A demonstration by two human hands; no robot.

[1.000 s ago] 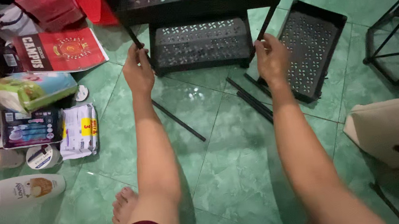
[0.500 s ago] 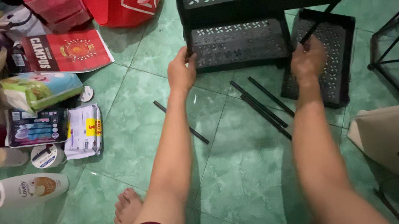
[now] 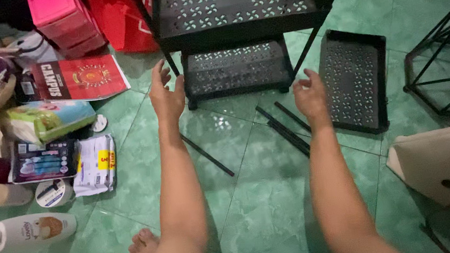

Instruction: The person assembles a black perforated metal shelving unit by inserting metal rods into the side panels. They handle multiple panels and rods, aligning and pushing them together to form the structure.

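Left hand (image 3: 166,96) just beside black rack (image 3: 238,37)

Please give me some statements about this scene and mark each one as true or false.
1. Both hands are open and hold nothing. True: the left hand and right hand are in front of the black shelf rack, fingers spread.
2. A loose black tray lies on the floor right of the rack. True.
3. The floor is brown wood. False: it is green tile.
4. The loose black rods stand upright. False: they lie flat on the floor.
5. A white pump bottle lies at the left. True.
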